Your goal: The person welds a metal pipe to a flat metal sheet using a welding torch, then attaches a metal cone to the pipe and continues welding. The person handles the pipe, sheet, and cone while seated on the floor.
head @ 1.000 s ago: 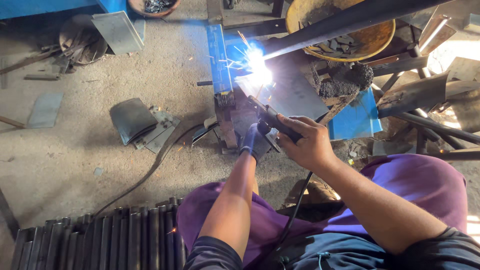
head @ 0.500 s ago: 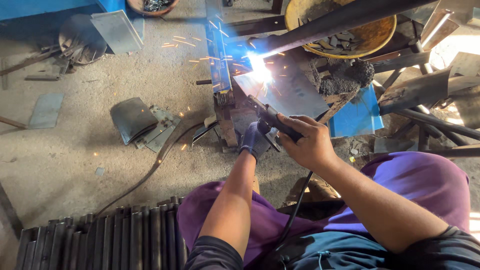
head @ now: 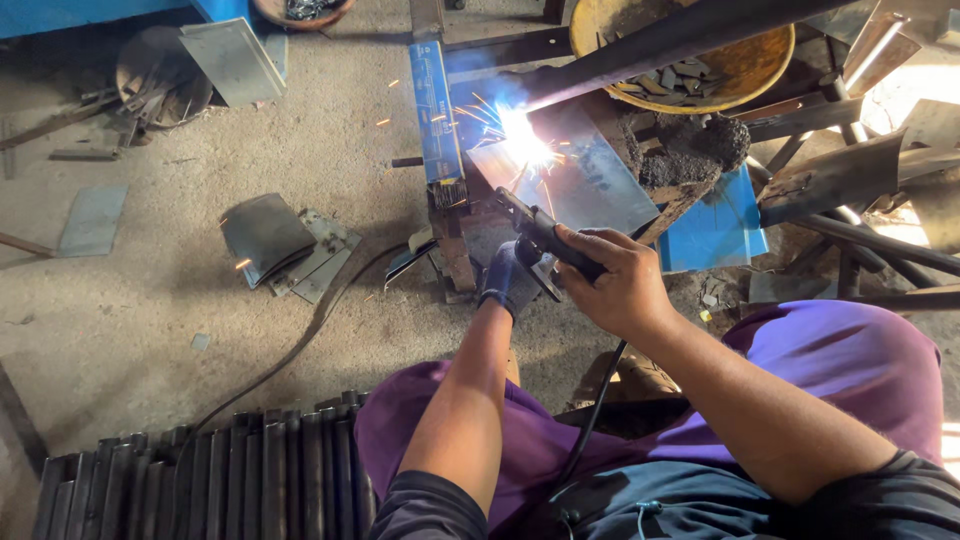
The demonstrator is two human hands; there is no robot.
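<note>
I see right hand bare, fist closed round black electrode holder, tip at bright arc on grey steel plate. Left hand gloved, fingers curled under holder, bracing it. Concrete floor dusty, scrap-strewn. Yellow pan behind plate; dark pipe crosses above it; ribbed bars near knee.
</note>
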